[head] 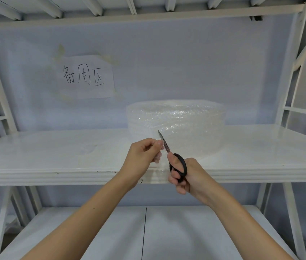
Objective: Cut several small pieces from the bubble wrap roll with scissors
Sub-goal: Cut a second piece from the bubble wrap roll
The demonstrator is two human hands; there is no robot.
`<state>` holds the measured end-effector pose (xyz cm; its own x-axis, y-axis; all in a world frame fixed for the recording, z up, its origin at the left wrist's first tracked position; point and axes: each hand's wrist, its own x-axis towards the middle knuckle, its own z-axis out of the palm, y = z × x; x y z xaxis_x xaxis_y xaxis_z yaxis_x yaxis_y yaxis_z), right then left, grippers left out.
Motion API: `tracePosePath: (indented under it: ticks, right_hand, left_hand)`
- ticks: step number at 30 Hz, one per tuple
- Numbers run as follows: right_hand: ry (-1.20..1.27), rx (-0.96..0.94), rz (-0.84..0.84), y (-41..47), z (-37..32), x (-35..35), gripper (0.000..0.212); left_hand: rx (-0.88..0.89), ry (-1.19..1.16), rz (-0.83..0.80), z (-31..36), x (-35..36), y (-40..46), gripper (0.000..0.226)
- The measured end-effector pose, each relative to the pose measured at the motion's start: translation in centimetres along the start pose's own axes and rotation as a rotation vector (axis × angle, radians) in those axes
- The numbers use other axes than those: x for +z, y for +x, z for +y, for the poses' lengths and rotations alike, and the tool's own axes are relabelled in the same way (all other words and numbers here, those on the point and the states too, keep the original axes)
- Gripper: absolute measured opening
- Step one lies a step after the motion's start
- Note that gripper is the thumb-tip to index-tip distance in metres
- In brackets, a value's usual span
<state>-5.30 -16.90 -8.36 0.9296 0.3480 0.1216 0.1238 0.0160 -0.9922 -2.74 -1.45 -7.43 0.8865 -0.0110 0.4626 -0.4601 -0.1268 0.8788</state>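
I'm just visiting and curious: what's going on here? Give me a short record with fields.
place: white shelf of a metal rack
material: bubble wrap roll lying flat on the shelf
left hand: pinches the loose edge of the wrap
right hand: holds black-handled scissors, blades pointing up toward the roll
stage: blades at the held edge, beside the left fingertips
background: paper sign with handwriting taped to the wall

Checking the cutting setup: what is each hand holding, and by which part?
Right hand grips the scissors by their black handle loops; left hand pinches the loose edge of the bubble wrap.
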Motion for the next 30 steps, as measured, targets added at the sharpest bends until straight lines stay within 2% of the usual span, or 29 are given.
tracePosePath:
  ticks: [9,15,24,27,30]
  right_hand:
    - [0.058,0.029,-0.113,-0.2,-0.7,0.1,0.064]
    - [0.007,0.005,-0.028,0.1,-1.0,-0.4,0.056]
    - [-0.068,-0.023,-0.054,-0.1,-1.3,-1.1,0.057]
    - [-0.099,-0.008,-0.064,-0.4,-1.3,-1.3,0.057]
    - [-0.110,-0.011,-0.057,-0.4,-1.4,-1.3,0.058]
  left_hand:
    - [0.006,0.056,-0.106,0.5,-0.6,-0.3,0.025]
    - [0.008,0.099,-0.121,0.7,-0.8,-0.2,0.024]
    - [-0.005,0.101,-0.116,1.0,-0.8,-0.3,0.023]
    - [-0.054,0.056,-0.109,1.2,-0.8,-0.3,0.030]
    - [-0.110,-0.023,-0.055,1.4,-0.8,-0.1,0.049]
